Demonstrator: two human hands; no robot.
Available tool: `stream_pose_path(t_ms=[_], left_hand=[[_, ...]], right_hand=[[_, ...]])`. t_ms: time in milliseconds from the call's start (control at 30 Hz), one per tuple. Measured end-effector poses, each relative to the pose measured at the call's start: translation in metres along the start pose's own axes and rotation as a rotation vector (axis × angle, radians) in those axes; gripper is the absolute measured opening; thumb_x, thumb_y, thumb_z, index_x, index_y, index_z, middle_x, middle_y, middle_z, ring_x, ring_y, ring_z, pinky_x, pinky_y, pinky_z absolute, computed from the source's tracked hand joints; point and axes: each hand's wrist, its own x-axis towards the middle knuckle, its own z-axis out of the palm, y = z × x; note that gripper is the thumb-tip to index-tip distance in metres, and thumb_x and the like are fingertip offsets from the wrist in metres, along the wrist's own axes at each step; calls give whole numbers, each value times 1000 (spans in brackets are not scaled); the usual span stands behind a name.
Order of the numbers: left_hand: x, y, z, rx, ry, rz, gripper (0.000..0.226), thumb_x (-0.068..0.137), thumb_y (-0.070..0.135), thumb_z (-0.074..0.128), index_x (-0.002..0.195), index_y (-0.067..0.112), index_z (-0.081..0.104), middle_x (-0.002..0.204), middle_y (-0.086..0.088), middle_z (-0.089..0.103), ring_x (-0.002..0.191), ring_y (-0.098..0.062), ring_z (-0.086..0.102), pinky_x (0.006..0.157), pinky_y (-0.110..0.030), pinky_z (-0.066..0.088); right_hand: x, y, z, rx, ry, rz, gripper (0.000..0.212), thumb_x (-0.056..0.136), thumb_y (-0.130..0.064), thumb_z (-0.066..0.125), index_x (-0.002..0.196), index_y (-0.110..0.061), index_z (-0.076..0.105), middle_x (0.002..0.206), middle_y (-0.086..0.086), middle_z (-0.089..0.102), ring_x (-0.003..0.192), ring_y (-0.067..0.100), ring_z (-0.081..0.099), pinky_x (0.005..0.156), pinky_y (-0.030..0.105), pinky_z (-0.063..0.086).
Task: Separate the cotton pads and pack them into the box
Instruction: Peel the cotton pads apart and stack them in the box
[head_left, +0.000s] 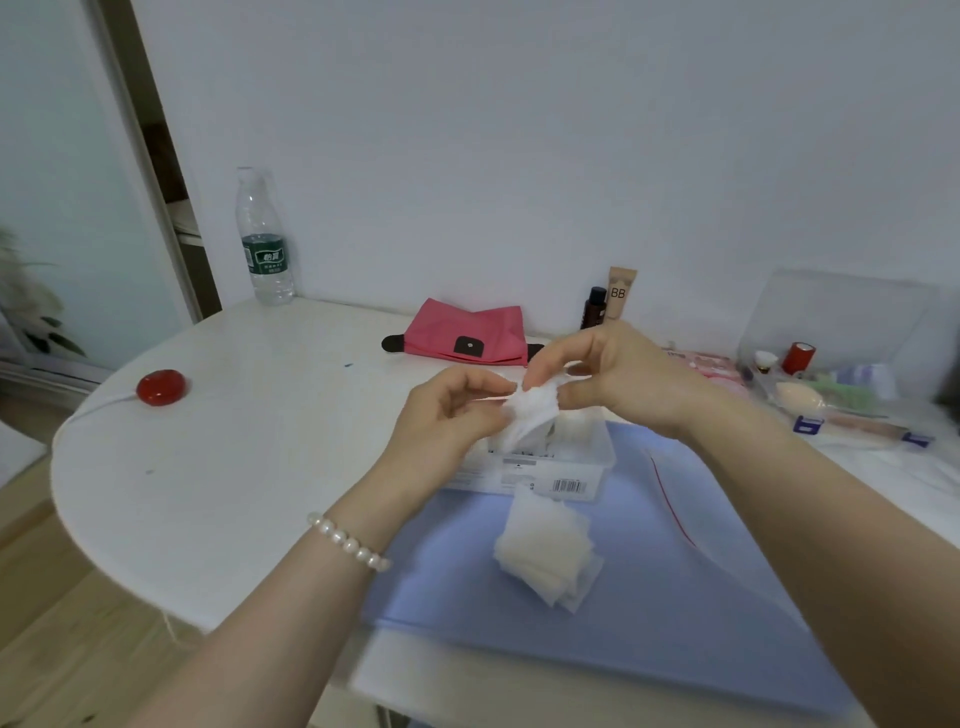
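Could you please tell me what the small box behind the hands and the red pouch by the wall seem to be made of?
The small clear box looks like glossy transparent plastic: its contents show through the walls, and a barcode label sits on its front. The red folded pouch looks like matte woven fabric, perhaps nylon, with soft creases and a dark snap tab.

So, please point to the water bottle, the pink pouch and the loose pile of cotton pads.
water bottle (264, 254): head view, green label.
pink pouch (462, 330): head view, front flap.
pile of cotton pads (545, 551): head view, top pad.
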Motion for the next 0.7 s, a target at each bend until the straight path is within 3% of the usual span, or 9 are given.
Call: stream_pose_path(t_ms=[67, 167, 267, 333, 433, 500, 567, 633, 700], left_hand=[[0, -2, 4, 92, 9, 2, 33, 66, 6, 81, 92, 16, 62, 98, -4, 71, 85, -13, 67, 70, -21, 53], [-2, -5, 14, 262, 50, 49, 42, 59, 11, 87, 86, 24, 58, 95, 5, 68, 83, -12, 65, 69, -23, 53], [-3, -10, 24, 295, 170, 66, 28, 71, 7, 76, 83, 25, 57, 86, 11, 66, 74, -12, 64, 62, -21, 51], [-2, -12, 28, 291, 233, 61, 25, 76, 7, 70, 81, 28, 56, 85, 14, 66, 76, -10, 64, 61, -14, 49], [-1, -13, 34, 302, 297, 70, 26, 79, 11, 66, 79, 33, 53, 86, 17, 64, 77, -5, 62, 59, -9, 44], [-1, -15, 39, 367, 269, 104, 21, 79, 14, 64, 83, 32, 55, 86, 16, 66, 78, -7, 63, 65, -19, 48], [-3, -16, 41, 434, 172, 135, 19, 78, 21, 62, 96, 28, 59, 90, 13, 69, 84, -9, 65, 73, -32, 52], [-2, -14, 35, 475, 49, 166, 35, 73, 29, 59, 107, 25, 63, 99, 13, 69, 94, -7, 63, 83, -26, 50], [4, -12, 19, 497, 34, 174, 38, 70, 31, 58, 106, 24, 68, 103, 15, 66, 100, -3, 59, 88, -12, 42]], right_hand=[[0, -1, 0, -48, 6, -18, 43, 71, 18, 58, 73, -23, 70, 99, 3, 69, 94, 14, 62, 80, 18, 47], [-1, -1, 3, -124, 71, -38, 45, 71, 17, 59, 73, -27, 67, 108, 1, 60, 97, 7, 55, 72, 2, 38], [1, 1, 9, -237, 199, -32, 35, 74, 2, 71, 88, -30, 69, 88, -13, 47, 78, -6, 45, 67, -1, 33], [4, 4, 14, -250, 345, 36, 32, 78, -7, 71, 105, -25, 68, 70, -19, 42, 62, -7, 45, 61, 5, 35], [4, 2, 18, -96, 407, 177, 21, 87, -15, 55, 106, -20, 64, 52, -4, 51, 47, 10, 48, 55, 24, 42], [2, -7, 21, 69, 342, 277, 17, 90, -29, 51, 98, -16, 58, 59, 7, 61, 43, 22, 56, 47, 28, 48], [4, -11, 22, 81, 338, 323, 25, 84, -31, 62, 102, -16, 52, 70, 9, 64, 48, 28, 62, 50, 35, 55], [9, -9, 21, 18, 388, 320, 32, 79, -13, 65, 108, -16, 52, 78, 6, 59, 57, 31, 66, 55, 42, 58], [11, -2, 16, 65, 393, 355, 32, 78, -3, 62, 107, -12, 53, 86, 5, 53, 62, 27, 66, 55, 42, 59]])
